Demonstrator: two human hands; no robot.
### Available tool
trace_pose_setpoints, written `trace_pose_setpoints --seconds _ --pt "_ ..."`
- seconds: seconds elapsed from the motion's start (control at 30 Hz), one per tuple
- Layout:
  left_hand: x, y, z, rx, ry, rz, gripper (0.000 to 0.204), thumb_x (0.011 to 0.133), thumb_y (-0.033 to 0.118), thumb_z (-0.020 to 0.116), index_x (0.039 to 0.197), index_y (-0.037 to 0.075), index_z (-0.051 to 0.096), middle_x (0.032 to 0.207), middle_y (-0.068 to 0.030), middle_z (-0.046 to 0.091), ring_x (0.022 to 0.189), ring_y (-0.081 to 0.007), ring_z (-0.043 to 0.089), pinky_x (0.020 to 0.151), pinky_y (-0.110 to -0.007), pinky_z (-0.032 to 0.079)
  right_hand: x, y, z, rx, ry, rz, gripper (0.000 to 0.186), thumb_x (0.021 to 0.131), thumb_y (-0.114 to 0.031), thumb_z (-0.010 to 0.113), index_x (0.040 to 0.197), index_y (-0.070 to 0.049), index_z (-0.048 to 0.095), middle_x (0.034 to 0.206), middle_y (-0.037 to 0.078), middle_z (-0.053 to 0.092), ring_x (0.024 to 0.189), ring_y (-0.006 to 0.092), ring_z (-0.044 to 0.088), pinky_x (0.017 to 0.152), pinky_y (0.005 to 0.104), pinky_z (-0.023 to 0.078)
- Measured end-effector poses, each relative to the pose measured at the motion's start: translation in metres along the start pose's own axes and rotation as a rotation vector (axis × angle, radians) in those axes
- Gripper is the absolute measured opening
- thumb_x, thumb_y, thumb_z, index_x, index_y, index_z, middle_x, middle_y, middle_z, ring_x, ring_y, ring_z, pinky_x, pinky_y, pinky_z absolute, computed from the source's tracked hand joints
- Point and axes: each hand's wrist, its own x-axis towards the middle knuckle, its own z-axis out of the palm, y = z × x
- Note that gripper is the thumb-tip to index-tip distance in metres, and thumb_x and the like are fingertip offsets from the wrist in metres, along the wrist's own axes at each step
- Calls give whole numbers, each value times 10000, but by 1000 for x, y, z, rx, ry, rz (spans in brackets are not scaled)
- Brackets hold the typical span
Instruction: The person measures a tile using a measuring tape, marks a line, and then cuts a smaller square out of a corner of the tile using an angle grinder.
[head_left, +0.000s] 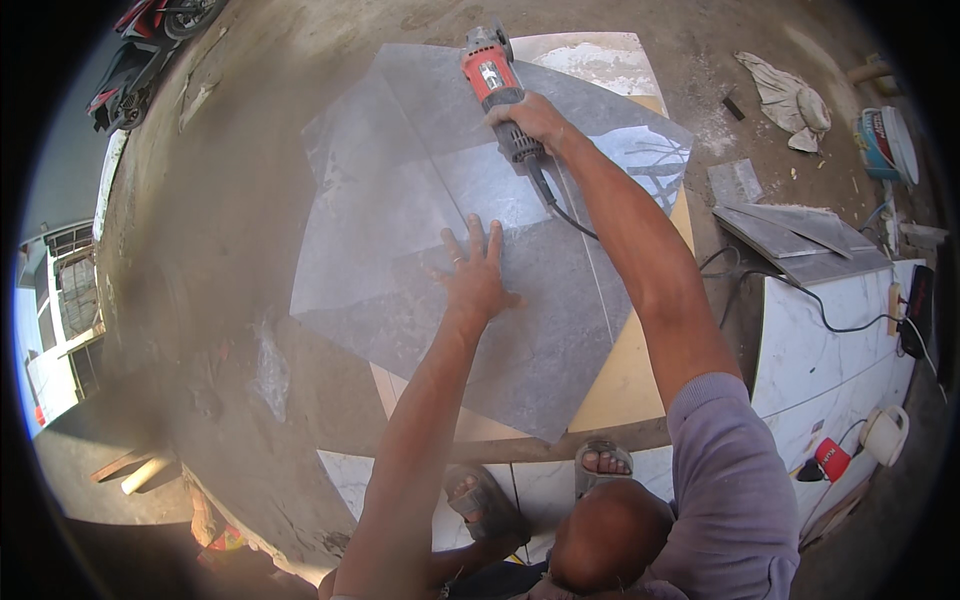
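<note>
A large grey tile (400,200) lies flat on the ground, resting on a beige tile (625,390). My left hand (475,275) presses flat on the grey tile near its middle, fingers spread. My right hand (530,120) grips the grey rear handle of a red and grey angle grinder (493,75), which sits at the tile's far edge. The grinder's black cable (565,215) runs back along my right forearm and off to the right. My sandalled feet (600,462) stand at the tile's near corner.
Cut grey tile pieces (790,235) are stacked at the right, beside white marble-look tiles (830,330) with a black power strip (915,310). A paint bucket (885,145) and a crumpled cloth (790,95) lie far right. A motorcycle (140,40) is parked top left.
</note>
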Motion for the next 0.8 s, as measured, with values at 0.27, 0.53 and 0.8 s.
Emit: trace_pose_setpoints --seconds 0.27,0.53,0.8 --pt "-3 2 -4 -10 -5 -6 1357 577 484 945 1636 247 129 1708 -130 -17 1523 -524 27 1060 -839 248 5 -6 0 18 1 45 311 706 -201 830 872 33 709 694 95 672 490 164 600 452 320 497" --pt "-4 0 -5 -7 -17 -13 1346 598 475 940 1639 245 119 1708 -124 -4 1528 -510 39 1054 -837 255 -1 -11 6 20 5 43 308 713 -215 819 864 27 705 683 88 667 478 161 591 444 324 487" --pt "-2 2 -4 5 1 -6 1354 585 494 938 1636 245 121 1707 -130 -15 1523 -522 29 1058 -840 258 -12 -2 3 -16 22 8 295 715 -199 821 886 8 700 699 76 666 499 153 590 475 324 488"
